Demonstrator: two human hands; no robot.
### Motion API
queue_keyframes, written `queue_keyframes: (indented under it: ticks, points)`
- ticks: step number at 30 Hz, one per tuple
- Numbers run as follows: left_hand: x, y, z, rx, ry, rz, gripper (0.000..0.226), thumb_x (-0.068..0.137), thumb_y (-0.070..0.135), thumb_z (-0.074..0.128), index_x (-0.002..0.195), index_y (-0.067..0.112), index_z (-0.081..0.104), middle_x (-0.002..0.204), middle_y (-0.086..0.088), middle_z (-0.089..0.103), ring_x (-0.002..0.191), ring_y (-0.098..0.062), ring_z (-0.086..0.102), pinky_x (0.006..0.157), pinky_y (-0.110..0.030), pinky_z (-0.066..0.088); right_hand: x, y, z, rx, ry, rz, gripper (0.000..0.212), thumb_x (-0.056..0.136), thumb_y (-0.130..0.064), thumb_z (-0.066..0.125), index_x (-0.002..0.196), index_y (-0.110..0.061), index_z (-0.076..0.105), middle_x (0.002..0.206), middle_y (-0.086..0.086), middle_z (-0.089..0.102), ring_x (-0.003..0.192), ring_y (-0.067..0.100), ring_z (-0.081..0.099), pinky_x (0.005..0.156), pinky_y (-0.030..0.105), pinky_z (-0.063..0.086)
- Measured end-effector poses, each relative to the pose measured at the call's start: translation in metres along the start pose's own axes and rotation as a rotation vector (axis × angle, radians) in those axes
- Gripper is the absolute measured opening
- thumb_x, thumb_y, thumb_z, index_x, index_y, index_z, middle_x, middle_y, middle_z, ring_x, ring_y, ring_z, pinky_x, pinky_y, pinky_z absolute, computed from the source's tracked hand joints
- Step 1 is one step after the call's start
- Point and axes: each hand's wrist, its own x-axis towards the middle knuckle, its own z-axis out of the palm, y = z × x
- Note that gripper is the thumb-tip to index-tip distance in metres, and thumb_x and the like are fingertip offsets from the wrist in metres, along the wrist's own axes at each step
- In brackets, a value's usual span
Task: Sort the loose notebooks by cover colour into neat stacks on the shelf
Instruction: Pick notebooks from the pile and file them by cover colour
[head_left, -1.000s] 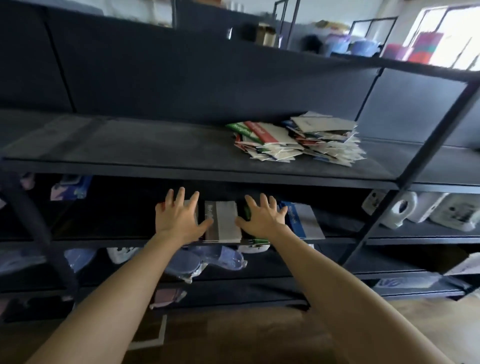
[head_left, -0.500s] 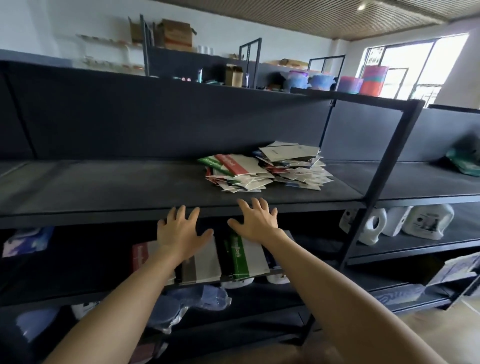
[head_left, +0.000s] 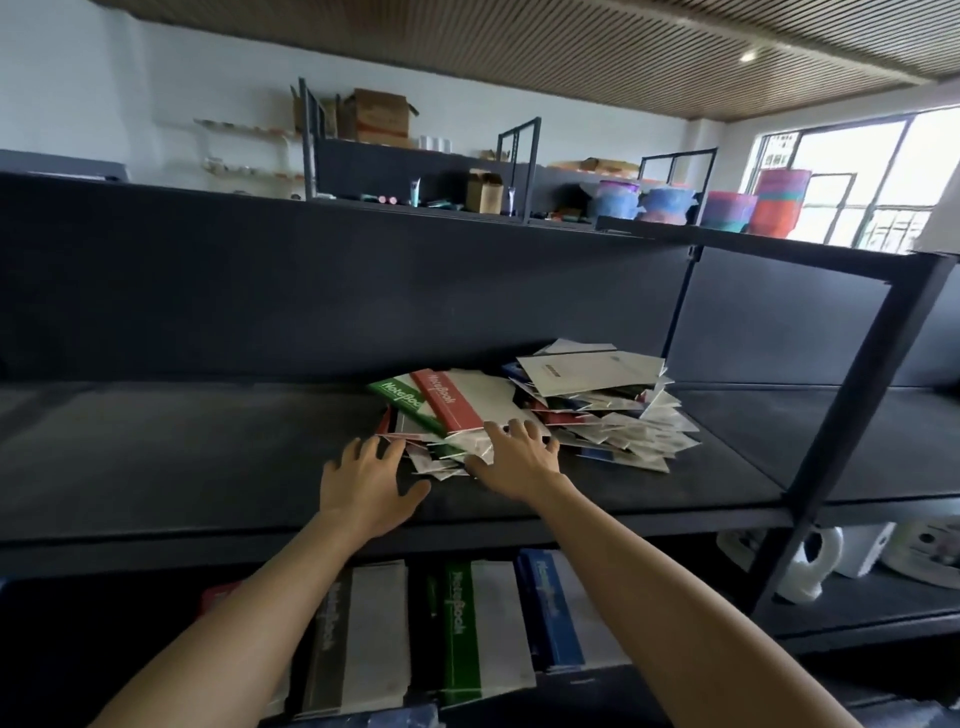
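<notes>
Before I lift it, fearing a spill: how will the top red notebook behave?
Probably light and bendy: the red notebook looks thin. Likely slides easily, lying tilted on the loose pile. The overlapped green notebook may shift too.

Two bare forearms (head_left: 234, 623) end in the bare left hand (head_left: 363, 491) and bare right hand (head_left: 514, 462).
</notes>
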Motion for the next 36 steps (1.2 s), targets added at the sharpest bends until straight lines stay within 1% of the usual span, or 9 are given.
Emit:
queue_keyframes:
  ticks: [9,12,15,18,25,29,32,34,36]
  points:
    - [0.045,-0.020,0.005,-0.007,-0.038,-0.041,0.067,0.089,0.062,0.039,0.144,0.025,0.028,0.149,-0.005,0.030,0.139,-0.026,0.024,0.106,-0.042,0.029,0.062,-0.014,0.007,-0.020,-0.066,-0.044,0.062,0.092,-0.054,0.041,0.142,-0.017,0.032,0.139,0.013,0.038,0.132,0.034,0.030,0.105,0.056,0.027]
    - [0.059,-0.031,0.005,-0.021,-0.061,-0.049,0.067,0.090,0.061,0.037,0.146,0.025,0.025,0.150,-0.004,0.029,0.139,-0.026,0.023,0.107,-0.042,0.029,0.079,-0.019,0.013,0.022,-0.133,-0.008,0.063,0.093,-0.053,0.042,0.141,-0.014,0.032,0.136,0.015,0.040,0.126,0.037,0.037,0.101,0.053,0.037]
    - [0.069,-0.038,0.005,-0.051,-0.064,-0.044,0.066,0.091,0.061,0.035,0.146,0.025,0.026,0.149,-0.003,0.031,0.137,-0.026,0.027,0.105,-0.041,0.031,0.092,-0.024,0.021,-0.066,-0.141,0.008,0.065,0.093,-0.055,0.041,0.140,-0.011,0.033,0.134,0.019,0.042,0.119,0.037,0.043,0.097,0.045,0.042]
    - [0.076,-0.041,0.003,-0.071,-0.059,-0.016,0.064,0.092,0.061,0.034,0.144,0.024,0.028,0.147,-0.003,0.034,0.135,-0.025,0.031,0.103,-0.040,0.033,0.098,-0.027,0.016,-0.168,-0.121,-0.012,0.067,0.091,-0.059,0.041,0.136,-0.010,0.039,0.129,0.018,0.047,0.114,0.034,0.049,0.090,0.039,0.044]
    - [0.093,-0.041,0.000,-0.137,-0.052,0.054,0.058,0.094,0.055,0.036,0.142,0.024,0.032,0.142,-0.001,0.040,0.130,-0.023,0.038,0.099,-0.037,0.037,0.114,-0.030,0.007,-0.131,-0.164,0.093,0.066,0.089,-0.064,0.039,0.129,-0.012,0.049,0.120,0.010,0.058,0.108,0.028,0.056,0.076,0.031,0.040]
    - [0.102,-0.038,-0.001,-0.234,-0.062,0.065,0.053,0.095,0.053,0.033,0.137,0.021,0.041,0.135,-0.001,0.048,0.123,-0.021,0.045,0.093,-0.035,0.042,0.111,-0.044,0.013,-0.288,-0.109,0.040,0.046,0.098,-0.042,0.038,0.121,-0.006,0.053,0.116,0.012,0.060,0.104,0.027,0.058,0.073,0.030,0.042]
    - [0.109,-0.035,-0.004,-0.348,-0.059,0.055,0.050,0.096,0.052,0.033,0.133,0.021,0.046,0.129,0.001,0.052,0.116,-0.018,0.051,0.085,-0.033,0.044,0.107,-0.053,0.017,-0.317,-0.079,-0.017,0.031,0.097,-0.023,0.042,0.121,-0.006,0.055,0.119,0.012,0.060,0.105,0.027,0.059,0.078,0.031,0.048]
    - [0.109,-0.033,-0.006,-0.447,-0.038,0.038,0.044,0.096,0.050,0.034,0.119,0.021,0.056,0.113,0.002,0.060,0.103,-0.017,0.057,0.076,-0.031,0.045,0.103,-0.056,0.018,-0.335,-0.050,-0.041,0.030,0.098,-0.016,0.044,0.125,-0.004,0.051,0.122,0.013,0.059,0.108,0.028,0.059,0.082,0.033,0.050]
    - [0.107,-0.031,-0.007,-0.598,-0.047,0.015,0.037,0.097,0.046,0.036,0.090,0.018,0.060,0.088,0.002,0.061,0.084,-0.016,0.058,0.069,-0.031,0.043,0.100,-0.055,0.015,-0.324,-0.006,-0.060,0.033,0.098,-0.011,0.044,0.129,0.001,0.045,0.124,0.016,0.057,0.109,0.029,0.060,0.084,0.034,0.051]
